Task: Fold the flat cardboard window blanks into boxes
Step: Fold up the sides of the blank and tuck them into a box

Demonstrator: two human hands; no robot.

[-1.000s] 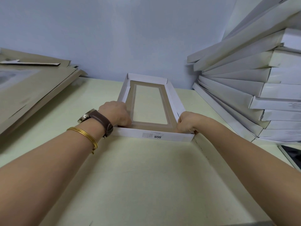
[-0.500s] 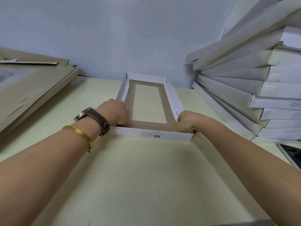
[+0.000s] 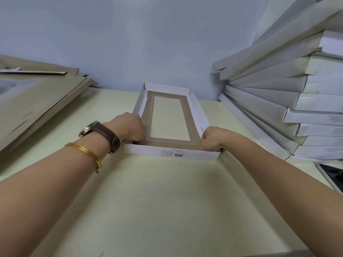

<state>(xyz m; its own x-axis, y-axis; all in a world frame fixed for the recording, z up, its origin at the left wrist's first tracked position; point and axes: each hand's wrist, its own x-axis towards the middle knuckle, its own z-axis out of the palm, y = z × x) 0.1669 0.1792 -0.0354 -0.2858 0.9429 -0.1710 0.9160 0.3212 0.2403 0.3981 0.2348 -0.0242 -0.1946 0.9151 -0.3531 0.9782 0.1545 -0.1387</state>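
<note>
Our left hand [image 3: 130,127] and right hand [image 3: 211,139], fingers curled, pinch the box [image 3: 148,150] at its near corners; an uneven squeeze could crease or spring that wall

The near wall of the box [image 3: 171,152] bears the letters "SGS", printed upside down.

- L wrist: watch [image 3: 100,131] w/ dark brown leather strap; round silver-tone case at strap's 9 o'clock end.
- L forearm: two thin gold bangles [image 3: 85,151] side by side, approx 7 o'clock from watch; small gold charm hangs at their 5 o'clock end.
- L hand [image 3: 130,127] & R hand [image 3: 213,139]: bare.
- Both forearms bare right to frame edge.
</note>
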